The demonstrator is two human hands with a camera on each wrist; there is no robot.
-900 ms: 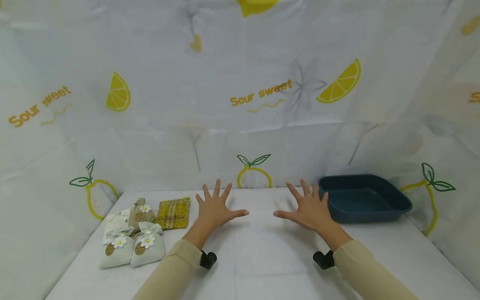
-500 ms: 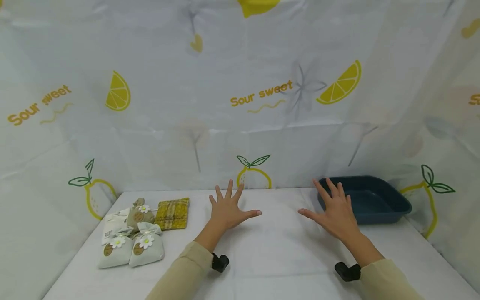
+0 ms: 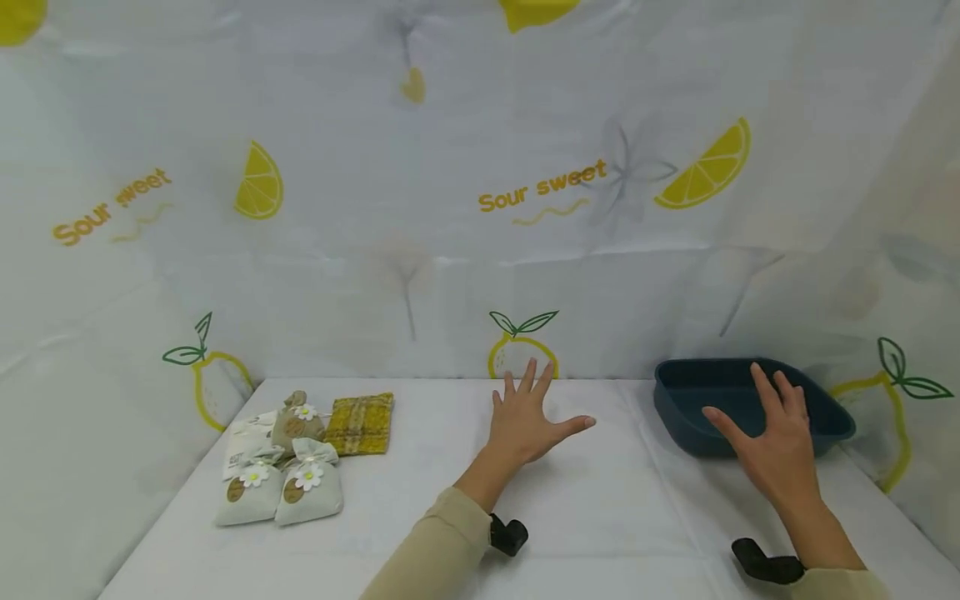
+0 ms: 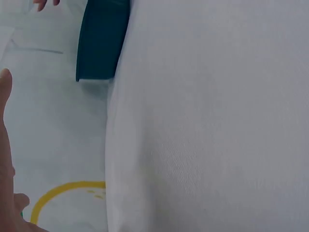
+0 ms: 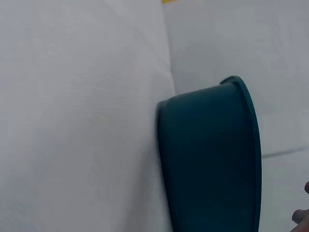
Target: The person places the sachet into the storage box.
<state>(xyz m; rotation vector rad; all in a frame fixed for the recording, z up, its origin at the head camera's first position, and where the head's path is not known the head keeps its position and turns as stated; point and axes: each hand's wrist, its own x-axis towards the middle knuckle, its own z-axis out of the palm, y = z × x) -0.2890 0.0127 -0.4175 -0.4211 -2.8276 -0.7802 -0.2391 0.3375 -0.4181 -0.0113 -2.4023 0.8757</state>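
One dk blue tub (image 3: 693, 433) at R back of worktop (image 3: 600, 500), R hand (image 3: 780, 450) just by it.
R hand's fingers + thumb spread, overlapping tub's front in head view (R wrist view shows fingertips apart from rim); L hand (image 3: 525, 425) also spread wide, over mid worktop. At L: 2 daisy-trimmed white pouches (image 3: 322, 502), 1 brown pouch (image 3: 291, 430) behind, yellow plaid sq. (image 3: 360, 427) next to it, white pkt. (image 3: 247, 433) partly hidden by the pouches.

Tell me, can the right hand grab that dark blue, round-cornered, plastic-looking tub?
Probably yes. The right hand is spread wide, holds nothing and seems to hover by the near side of the dark blue tub; nothing else shows between them.
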